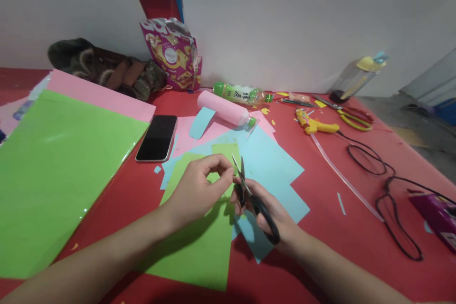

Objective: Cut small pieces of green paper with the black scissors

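My right hand [280, 223] grips a pair of black-handled scissors [264, 213], blades parted and pointing up and away from me. Beside the blades, my left hand [199, 187] has thumb and forefinger pinched together; whatever may be between them is too small to make out. Below both hands lies a sheet of green paper [199, 259] with a piece cut out of its top edge. Light blue paper [285, 164] spreads under and to the right of it. Farther back, a bottle wrapped in pink paper [224, 108] lies on its side, with a blue paper piece [202, 122] against it.
A phone [157, 138] and a large green sheet [60, 175] lie left. At the back are a snack bag [173, 54] and green-labelled bottle [237, 93]. Rightward sit a yellow glue gun [315, 125] with its cord, yellow-and-red-handled pliers [356, 118] and a tall clear bottle [356, 78].
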`<state>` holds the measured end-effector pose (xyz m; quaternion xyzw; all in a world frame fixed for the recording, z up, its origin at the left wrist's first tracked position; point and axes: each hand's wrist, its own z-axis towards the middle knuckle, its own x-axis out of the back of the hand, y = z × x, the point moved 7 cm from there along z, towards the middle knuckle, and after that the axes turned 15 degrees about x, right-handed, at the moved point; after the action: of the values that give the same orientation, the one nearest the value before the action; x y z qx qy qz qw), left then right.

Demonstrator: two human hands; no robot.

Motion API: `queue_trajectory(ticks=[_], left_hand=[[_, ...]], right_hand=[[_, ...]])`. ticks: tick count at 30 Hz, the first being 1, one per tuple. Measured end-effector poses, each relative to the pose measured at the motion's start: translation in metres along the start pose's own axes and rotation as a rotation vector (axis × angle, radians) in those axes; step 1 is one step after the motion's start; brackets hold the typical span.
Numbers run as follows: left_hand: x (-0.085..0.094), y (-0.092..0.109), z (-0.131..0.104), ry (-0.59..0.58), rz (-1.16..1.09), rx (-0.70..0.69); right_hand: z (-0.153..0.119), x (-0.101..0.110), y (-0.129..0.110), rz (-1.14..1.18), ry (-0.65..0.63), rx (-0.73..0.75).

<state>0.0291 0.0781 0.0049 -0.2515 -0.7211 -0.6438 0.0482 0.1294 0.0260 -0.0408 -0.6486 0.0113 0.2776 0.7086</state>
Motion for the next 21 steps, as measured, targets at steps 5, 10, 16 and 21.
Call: queue_trajectory(ticks=[5,10,16,21], left_hand=[[-0.0004,0.0003,-0.0011,0.01,-0.023,0.006],[-0.0038,-0.0003,-0.0032,0.009,-0.032,0.011],[-0.0052,-0.0007,-0.0055,0.028,-0.052,0.033],[-0.0054,-0.0035,-0.0067,0.045,-0.102,0.069]], right_hand=[[0.0001,-0.0049,-0.0009,0.018,-0.046,-0.012],[0.0013,-0.0056,-0.0023,-0.024,-0.047,-0.005],[0.001,-0.0046,-0.003,-0.09,-0.048,-0.021],[0.0007,-0.0042,-0.0034,-0.087,-0.04,-0.032]])
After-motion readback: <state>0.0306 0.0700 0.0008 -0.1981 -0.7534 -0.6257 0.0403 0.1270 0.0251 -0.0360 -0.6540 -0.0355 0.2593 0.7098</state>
